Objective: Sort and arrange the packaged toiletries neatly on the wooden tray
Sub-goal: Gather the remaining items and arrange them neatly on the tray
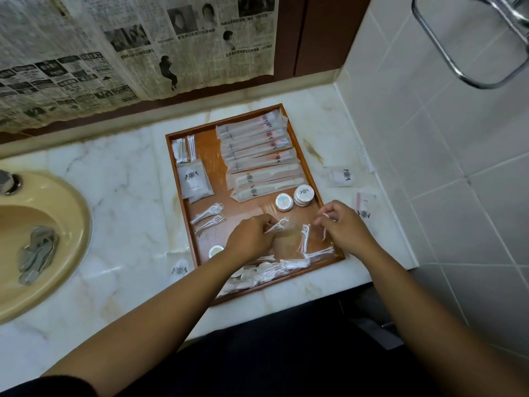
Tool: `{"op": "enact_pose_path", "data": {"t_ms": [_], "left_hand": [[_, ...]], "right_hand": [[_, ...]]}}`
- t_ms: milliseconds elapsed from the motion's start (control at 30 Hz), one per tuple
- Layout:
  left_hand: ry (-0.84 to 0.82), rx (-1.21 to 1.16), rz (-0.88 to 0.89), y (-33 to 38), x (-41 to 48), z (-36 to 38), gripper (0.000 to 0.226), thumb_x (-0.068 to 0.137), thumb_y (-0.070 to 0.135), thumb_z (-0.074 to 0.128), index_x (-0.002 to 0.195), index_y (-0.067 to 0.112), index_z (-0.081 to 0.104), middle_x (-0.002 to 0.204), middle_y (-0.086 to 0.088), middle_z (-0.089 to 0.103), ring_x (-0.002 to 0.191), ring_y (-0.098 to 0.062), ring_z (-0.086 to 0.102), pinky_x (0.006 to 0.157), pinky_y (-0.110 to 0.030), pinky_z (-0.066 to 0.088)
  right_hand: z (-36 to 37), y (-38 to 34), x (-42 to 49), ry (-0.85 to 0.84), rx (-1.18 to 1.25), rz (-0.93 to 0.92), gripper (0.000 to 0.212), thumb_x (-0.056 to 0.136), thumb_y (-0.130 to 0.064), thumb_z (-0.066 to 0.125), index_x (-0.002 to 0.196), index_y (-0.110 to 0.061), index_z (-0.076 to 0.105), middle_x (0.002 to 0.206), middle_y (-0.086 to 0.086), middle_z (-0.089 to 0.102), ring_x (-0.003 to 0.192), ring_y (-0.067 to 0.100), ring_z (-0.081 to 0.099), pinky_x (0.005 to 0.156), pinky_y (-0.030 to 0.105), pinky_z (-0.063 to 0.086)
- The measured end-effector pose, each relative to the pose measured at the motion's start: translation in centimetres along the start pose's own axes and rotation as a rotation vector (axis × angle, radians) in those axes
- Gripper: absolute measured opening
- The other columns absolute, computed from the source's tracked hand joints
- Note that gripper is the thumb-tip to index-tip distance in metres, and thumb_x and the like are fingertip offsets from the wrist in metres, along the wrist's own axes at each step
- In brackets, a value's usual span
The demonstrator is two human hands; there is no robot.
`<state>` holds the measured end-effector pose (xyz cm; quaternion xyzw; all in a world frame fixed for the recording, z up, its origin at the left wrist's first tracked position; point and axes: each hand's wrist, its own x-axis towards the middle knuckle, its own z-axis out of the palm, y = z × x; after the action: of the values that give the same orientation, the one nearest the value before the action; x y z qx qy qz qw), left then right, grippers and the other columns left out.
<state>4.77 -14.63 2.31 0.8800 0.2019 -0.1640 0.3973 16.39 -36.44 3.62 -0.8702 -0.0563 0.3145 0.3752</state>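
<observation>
While both hands are working low in the frame over the near half of the wooden tray [217,156], the left hand [252,239] is curling its fingers and pinching a wrapped floss pick [277,225] by its handle end, the white head pointing right. The right hand [345,229], just apart from it, is pinching a pinkish pick packet [325,215] between thumb and fingertips, with the other fingers bent in. Between the two hands another clear pick packet [305,239] is lying on the tray floor.

Below the wrists, a loose heap of packets [266,273] is crowding the tray's near edge, and a small round tin [216,250] is sitting just left of the left hand. Two laid-out floss picks [207,217] are resting side by side at the tray's left. Above the hands, two round tins [303,194] are standing near the right rim. Comb packets [266,181] and toothbrush packets [254,138] are lying in a row up the right side of the tray. Grey sachets [194,179] and cotton swabs [183,150] are filling the upper left corner.

The tray is sitting on a marble counter [120,173]. Stray sachets [340,176] are lying on the counter, off the tray to its right, and one more sachet [179,267] is lying at its lower left. A beige sink [71,219] holding a grey cloth [37,253] is occupying the left edge of the frame.
</observation>
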Motion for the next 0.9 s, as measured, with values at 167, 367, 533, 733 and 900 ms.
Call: {"op": "enact_pose_path", "data": {"t_ms": [167,367,533,733,900], "left_hand": [[-0.007,-0.004,-0.092,-0.2,-0.4,-1.5,0.027,0.098,0.036,0.059,0.075,0.024,0.051,0.073,0.007,0.061,0.075,-0.020,0.059,0.066,-0.033,0.043],[-0.015,-0.056,-0.067,0.1,-1.3,-2.0,0.026,0.099,0.037,0.059,0.078,0.022,0.056,0.074,0.006,0.063,0.071,-0.015,0.060,0.060,-0.029,0.039],[-0.010,-0.071,-0.047,0.4,-1.2,-1.8,0.031,0.099,0.037,0.060,0.072,0.026,0.050,0.069,0.008,0.057,0.066,-0.009,0.054,0.059,-0.028,0.036],[0.002,-0.062,-0.041,0.5,-1.1,-1.8,0.033,0.099,0.038,0.061,0.069,0.029,0.050,0.067,0.011,0.057,0.066,-0.009,0.053,0.058,-0.027,0.035],[0.001,-0.096,-0.029,-0.1,-1.2,-2.5,0.020,0.097,0.038,0.066,0.085,0.021,0.067,0.077,0.001,0.069,0.072,-0.017,0.063,0.066,-0.035,0.049]], "right_hand": [[0.8,-0.8,-0.2,-0.099,-0.243,-0.260,0.015,0.095,-0.008,0.052,0.090,-0.018,0.062,0.097,-0.004,0.062,0.080,0.011,0.060,0.071,0.031,0.046],[-0.3,-0.2,1.2,-0.494,-0.910,-0.503,0.057,0.092,-0.034,0.066,0.147,-0.034,0.052,0.148,-0.010,0.036,0.127,0.012,0.043,0.098,0.031,0.047],[0.0,0.4,2.0,-0.448,-0.911,-0.609,0.044,0.101,-0.022,0.057,0.144,-0.029,0.059,0.138,-0.004,0.048,0.118,0.016,0.050,0.089,0.028,0.046],[0.1,0.6,2.2,-0.392,-0.891,-0.620,0.034,0.094,-0.022,0.069,0.128,-0.024,0.071,0.128,-0.005,0.058,0.114,0.016,0.057,0.081,0.032,0.050],[-0.3,0.0,2.2,-0.385,-0.810,-0.550,0.013,0.087,-0.017,0.074,0.086,-0.027,0.066,0.098,-0.012,0.061,0.086,0.007,0.054,0.071,0.030,0.046]]}}
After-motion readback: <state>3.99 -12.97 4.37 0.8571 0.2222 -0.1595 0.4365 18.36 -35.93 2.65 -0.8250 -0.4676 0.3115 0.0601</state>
